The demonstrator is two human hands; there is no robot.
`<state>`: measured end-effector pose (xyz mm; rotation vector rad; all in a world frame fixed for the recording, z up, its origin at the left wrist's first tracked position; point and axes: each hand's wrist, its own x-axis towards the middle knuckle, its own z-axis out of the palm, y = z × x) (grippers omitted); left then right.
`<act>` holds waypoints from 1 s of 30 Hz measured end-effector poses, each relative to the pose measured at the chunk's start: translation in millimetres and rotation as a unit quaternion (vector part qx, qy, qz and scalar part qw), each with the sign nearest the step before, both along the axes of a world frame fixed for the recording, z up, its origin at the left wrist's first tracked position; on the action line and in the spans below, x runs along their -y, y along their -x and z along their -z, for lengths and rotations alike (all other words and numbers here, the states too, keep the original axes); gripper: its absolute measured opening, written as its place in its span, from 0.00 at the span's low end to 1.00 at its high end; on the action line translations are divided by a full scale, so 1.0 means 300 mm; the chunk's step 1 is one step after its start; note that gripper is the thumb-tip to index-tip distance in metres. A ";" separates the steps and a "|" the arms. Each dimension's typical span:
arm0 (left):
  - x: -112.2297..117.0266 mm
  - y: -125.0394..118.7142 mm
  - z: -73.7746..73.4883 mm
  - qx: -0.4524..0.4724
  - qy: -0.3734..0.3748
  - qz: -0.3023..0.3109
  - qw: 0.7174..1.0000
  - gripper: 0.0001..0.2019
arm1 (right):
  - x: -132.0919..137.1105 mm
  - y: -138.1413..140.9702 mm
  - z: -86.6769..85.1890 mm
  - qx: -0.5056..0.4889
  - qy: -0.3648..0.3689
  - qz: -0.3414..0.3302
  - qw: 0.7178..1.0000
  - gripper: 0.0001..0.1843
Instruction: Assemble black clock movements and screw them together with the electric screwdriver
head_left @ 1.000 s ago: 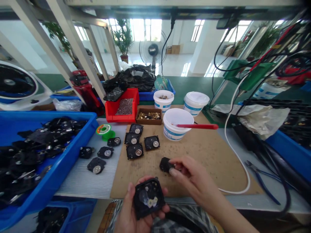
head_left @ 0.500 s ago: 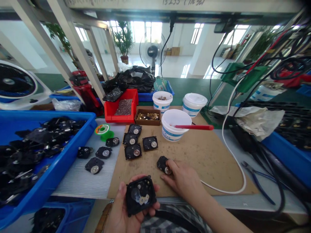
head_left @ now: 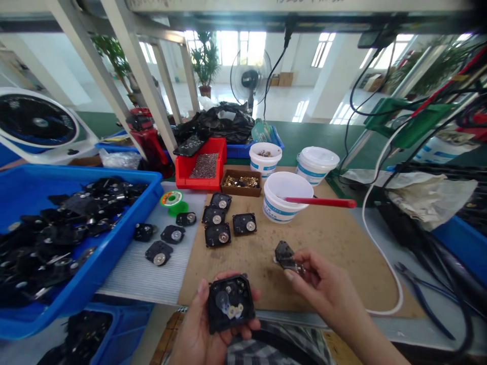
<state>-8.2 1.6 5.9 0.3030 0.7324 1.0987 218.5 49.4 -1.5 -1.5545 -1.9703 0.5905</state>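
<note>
Head view: the left hand (head_left: pixel 194 332) cradles a square black housing (head_left: pixel 228 304) on its palm, fingers curled around its edges; the right hand (head_left: pixel 327 286) holds a small black plate (head_left: pixel 285 255), fingertips clamped on it, over a cardboard mat (head_left: pixel 335 258), near 4 black units (head_left: pixel 217 235)

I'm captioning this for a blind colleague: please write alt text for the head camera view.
The left hand holds a black square plastic housing with clear and metal parts inside, while the right hand pinches a smaller black piece over a cardboard mat. More black parts lie on the mat, and a blue tray heaped with them sits to the left.
</note>
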 end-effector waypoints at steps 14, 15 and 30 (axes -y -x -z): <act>0.015 0.003 0.013 0.040 -0.029 0.043 0.998 0.21 | 0.079 0.022 -0.083 -0.047 -0.075 -0.094 0.992 0.10; 0.015 0.004 0.014 0.041 -0.031 0.046 0.998 0.21 | 0.079 0.020 -0.083 -0.046 -0.074 -0.088 0.992 0.10; 0.021 -0.011 0.010 0.047 0.004 0.054 0.997 0.19 | 0.103 0.100 -0.088 -0.064 -0.109 -0.170 0.977 0.09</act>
